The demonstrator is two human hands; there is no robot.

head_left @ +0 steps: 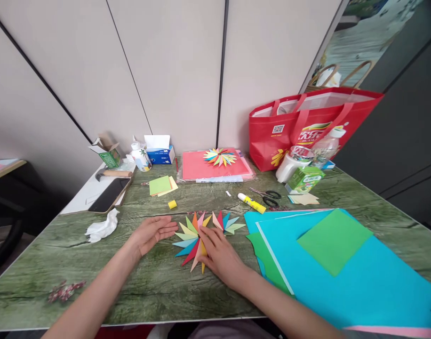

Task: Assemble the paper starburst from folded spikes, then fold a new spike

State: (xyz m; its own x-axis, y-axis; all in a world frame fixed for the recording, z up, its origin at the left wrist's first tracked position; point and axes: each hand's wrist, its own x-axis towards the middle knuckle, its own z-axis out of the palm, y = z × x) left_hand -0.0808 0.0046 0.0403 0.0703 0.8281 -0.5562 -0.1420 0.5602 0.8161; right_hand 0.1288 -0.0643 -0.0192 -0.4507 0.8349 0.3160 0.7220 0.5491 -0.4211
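Note:
A many-coloured pointed star of folded paper (191, 249) lies on the table in front of me. My right hand (220, 256) rests palm down over its right side, fingers stretched across the paper and thumb spread apart near a yellow point. Part of the star is hidden under this hand. Behind the knuckles, a smaller fan of folded points (230, 225) shows in red, blue and green; whether it joins the star I cannot tell. To the left, my left hand (154, 234) is held open with its fingers extended beside the star's points, holding nothing.
Large blue paper sheets (342, 292) with a green square (335, 242) cover the right side. Beyond the star are a glue stick (251, 203), its yellow cap (172, 204), scissors (268, 194) and a finished paper star (220, 157). Crumpled tissue (102, 227) and a hammer (113, 173) lie left.

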